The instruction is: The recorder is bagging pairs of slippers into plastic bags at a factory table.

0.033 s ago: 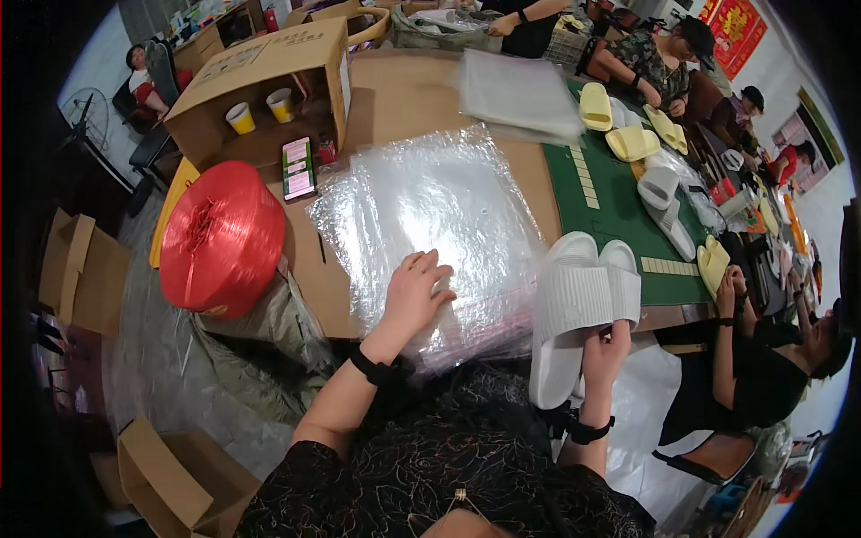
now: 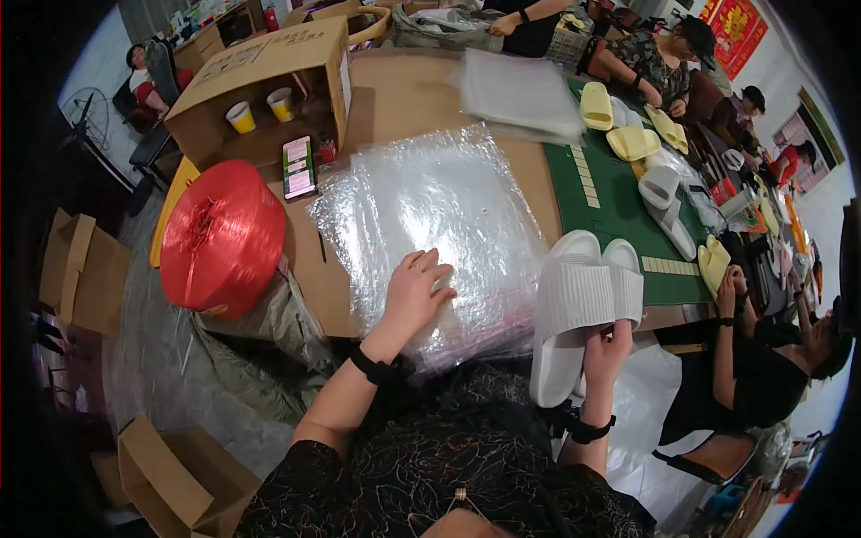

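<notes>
My right hand (image 2: 606,354) grips a pair of white slide sandals (image 2: 578,296) with ribbed straps. They lie side by side, toes pointing away from me, just right of the plastic bags. My fingers curl at the strap of the right-hand slide, and part of that slide is hidden behind my hand and its mate. On a stack of clear plastic bags (image 2: 448,197) rests my left hand (image 2: 417,291), its fingers apart and holding nothing. Pinkish edges of the bags face my body.
A red roll of plastic twine (image 2: 224,238) stands at the left, by a phone (image 2: 299,170) and an open carton (image 2: 260,67) holding paper cups. More bags (image 2: 520,94) lie at the back. Yellow slides (image 2: 632,143) sit on a green mat (image 2: 619,206). Co-workers sit along the right.
</notes>
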`<state>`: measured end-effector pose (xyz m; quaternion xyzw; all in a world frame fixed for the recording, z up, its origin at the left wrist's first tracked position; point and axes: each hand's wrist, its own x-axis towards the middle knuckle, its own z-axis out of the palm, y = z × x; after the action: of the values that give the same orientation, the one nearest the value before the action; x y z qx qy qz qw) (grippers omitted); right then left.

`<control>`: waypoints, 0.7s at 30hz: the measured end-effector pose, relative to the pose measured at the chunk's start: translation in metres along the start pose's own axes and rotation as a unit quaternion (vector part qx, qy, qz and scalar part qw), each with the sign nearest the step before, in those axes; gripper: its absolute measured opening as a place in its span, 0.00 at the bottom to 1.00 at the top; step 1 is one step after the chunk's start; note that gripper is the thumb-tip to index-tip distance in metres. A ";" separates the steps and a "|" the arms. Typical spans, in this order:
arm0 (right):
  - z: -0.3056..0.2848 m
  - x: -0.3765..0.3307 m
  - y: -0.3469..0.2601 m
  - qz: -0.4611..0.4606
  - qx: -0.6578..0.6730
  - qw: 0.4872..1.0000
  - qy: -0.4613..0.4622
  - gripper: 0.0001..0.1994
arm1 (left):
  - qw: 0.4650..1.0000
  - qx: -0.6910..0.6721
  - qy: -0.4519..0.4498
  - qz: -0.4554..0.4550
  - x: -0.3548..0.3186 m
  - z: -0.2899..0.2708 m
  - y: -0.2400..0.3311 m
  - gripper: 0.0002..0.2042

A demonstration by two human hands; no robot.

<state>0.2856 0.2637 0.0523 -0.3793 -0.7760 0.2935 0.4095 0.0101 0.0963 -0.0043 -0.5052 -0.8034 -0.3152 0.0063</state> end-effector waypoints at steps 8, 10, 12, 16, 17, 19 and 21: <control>0.009 -0.009 -0.025 -0.076 0.031 0.994 -0.070 0.19 | 0.997 -0.023 0.066 -0.021 0.007 0.003 0.005 0.08; 0.018 -0.016 -0.035 -0.046 0.052 0.980 -0.185 0.19 | 0.997 -0.017 0.072 -0.029 0.012 0.000 0.009 0.09; 0.023 -0.019 -0.036 -0.043 0.024 0.964 -0.262 0.18 | 0.992 -0.084 0.075 -0.064 0.019 -0.006 0.014 0.09; 0.038 -0.014 -0.020 -0.095 -0.062 0.939 -0.326 0.15 | 0.990 -0.103 0.082 -0.052 0.022 -0.025 0.019 0.11; 0.042 -0.012 -0.028 -0.085 -0.043 0.945 -0.313 0.14 | 0.990 -0.114 0.061 -0.051 0.018 -0.032 0.017 0.11; 0.051 -0.014 -0.040 -0.080 -0.051 0.943 -0.320 0.14 | 0.993 -0.093 0.076 -0.016 0.003 -0.034 0.010 0.11; 0.056 -0.014 -0.038 -0.085 -0.082 0.941 -0.318 0.13 | 0.992 -0.064 0.070 0.082 -0.001 -0.034 0.015 0.10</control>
<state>0.2294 0.2234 0.0480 -0.2310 -0.9167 0.2980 0.1324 0.0125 0.0827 0.0307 -0.5454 -0.7351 -0.3990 0.0553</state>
